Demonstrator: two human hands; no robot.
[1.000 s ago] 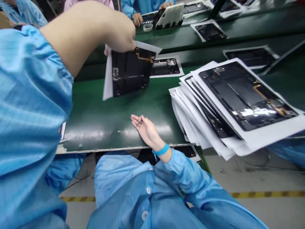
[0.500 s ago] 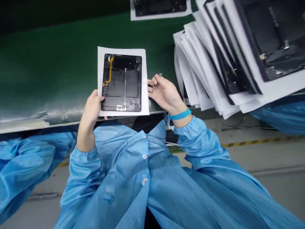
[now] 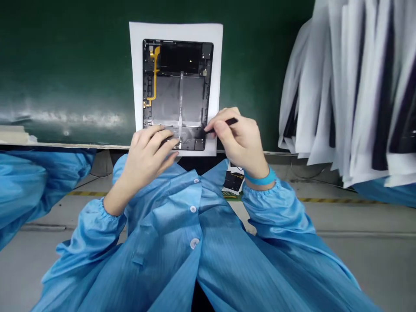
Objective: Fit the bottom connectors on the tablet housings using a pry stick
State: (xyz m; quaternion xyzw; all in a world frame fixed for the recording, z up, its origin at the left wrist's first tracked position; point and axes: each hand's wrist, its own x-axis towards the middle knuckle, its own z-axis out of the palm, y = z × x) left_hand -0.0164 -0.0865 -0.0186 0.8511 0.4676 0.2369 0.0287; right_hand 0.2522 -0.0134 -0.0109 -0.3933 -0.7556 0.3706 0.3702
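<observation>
An opened tablet (image 3: 169,100) with black internals and an orange flex cable lies on a white sheet (image 3: 177,30) near the bench's front edge. My left hand (image 3: 147,151) rests over the tablet's lower left edge, its fingers spread and stretched out, hiding part of that edge. At the lower right corner, my right hand (image 3: 242,136) is closed in a pinch around a slim black hand tool (image 3: 231,121). The tool points down and left onto the tablet. Its exact kind and its tip are hard to make out.
On the right, a leaning row of white sheets with dark tablets (image 3: 338,78) between them overhangs the edge of the green bench (image 3: 65,65). A pale strip (image 3: 14,134) lies at the left front edge. Blue-sleeved people (image 3: 32,177) are on both sides.
The tablet and its sheet now lie flat farther onto the bench. My left hand has let go of the sheet's side and spread over the tablet. My right hand has brought the tool to it.
</observation>
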